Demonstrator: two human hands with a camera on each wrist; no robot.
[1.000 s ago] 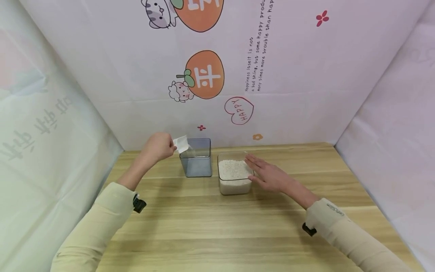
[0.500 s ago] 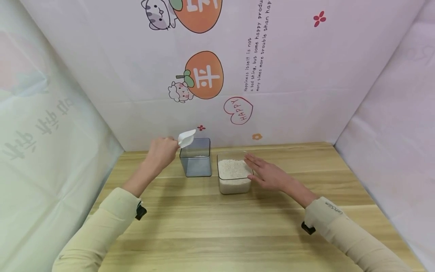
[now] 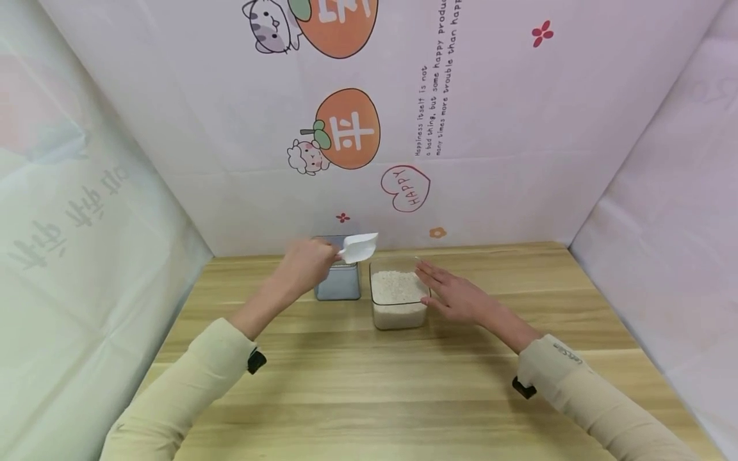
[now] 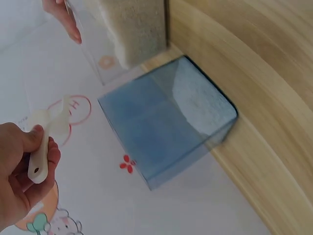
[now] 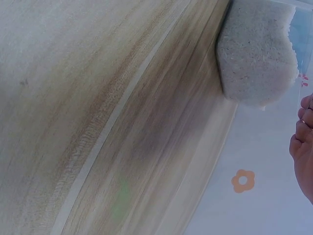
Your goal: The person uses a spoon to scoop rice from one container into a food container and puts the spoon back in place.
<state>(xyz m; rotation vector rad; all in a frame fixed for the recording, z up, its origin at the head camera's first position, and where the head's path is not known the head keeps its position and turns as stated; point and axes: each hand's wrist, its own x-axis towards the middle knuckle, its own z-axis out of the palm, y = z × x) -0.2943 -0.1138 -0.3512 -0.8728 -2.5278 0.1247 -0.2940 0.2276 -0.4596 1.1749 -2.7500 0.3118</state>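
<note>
My left hand (image 3: 307, 264) grips the handle of a white scoop (image 3: 359, 248), which hangs in the air above the gap between two square containers. In the left wrist view the thumb and fingers wrap the scoop's handle (image 4: 39, 166). Below the hand stands a clear blue container (image 3: 338, 286), partly hidden by it; a little white rice (image 4: 198, 100) lies on its bottom. Just to its right is a clear container (image 3: 399, 323), about half full of white rice (image 3: 396, 287). With fairly straight fingers, my right hand (image 3: 455, 298) rests against that container's right side.
Both containers stand near the back edge of a wooden table (image 3: 369, 390). Behind them rises a white printed back sheet (image 3: 490, 192), with more sheeting on the left (image 3: 86, 288) and right sides (image 3: 674, 243).
My left hand stops pouring rice into the blue container, turns the scoop upright and carries it right toward the clear container. My right hand stays in place.
</note>
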